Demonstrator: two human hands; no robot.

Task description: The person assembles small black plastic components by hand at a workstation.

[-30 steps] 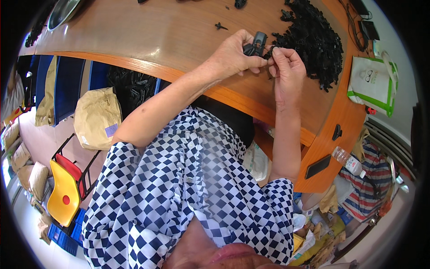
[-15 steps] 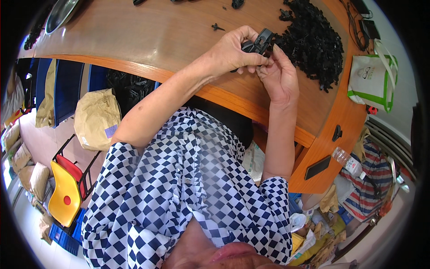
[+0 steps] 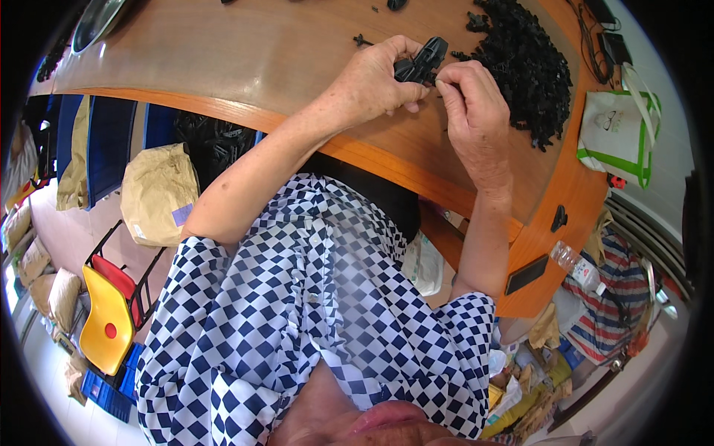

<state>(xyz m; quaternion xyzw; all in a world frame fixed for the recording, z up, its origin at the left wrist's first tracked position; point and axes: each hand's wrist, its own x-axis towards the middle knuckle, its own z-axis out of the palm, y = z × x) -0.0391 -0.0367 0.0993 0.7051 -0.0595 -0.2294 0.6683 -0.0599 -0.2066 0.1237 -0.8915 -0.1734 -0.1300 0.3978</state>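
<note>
My left hand (image 3: 372,82) is closed around a black moulded plastic part (image 3: 424,62), held just above the table near its front edge. The part's far end sticks out past my thumb and fingers. Close by on the right, my right hand (image 3: 480,104) has its thumb and fingertips pinched together beside the part's lower end. Whatever sits in that pinch is too small to make out. A large heap of small black plastic pieces (image 3: 528,82) lies just beyond my right hand. One loose small black piece (image 3: 362,41) rests past my left knuckles.
The brown wooden table (image 3: 223,63) spans the far side, with a metal bowl (image 3: 97,26) at far left. A white-green bag (image 3: 619,130) hangs at right. Beside the table lie a plastic bottle (image 3: 576,267) and sacks. A yellow chair (image 3: 104,320) and paper bag (image 3: 160,193) stand at left.
My right hand has turned from palm showing to back showing and shifted slightly right, its fingers now curled into a pinch. The part in my left hand has tilted a little.
</note>
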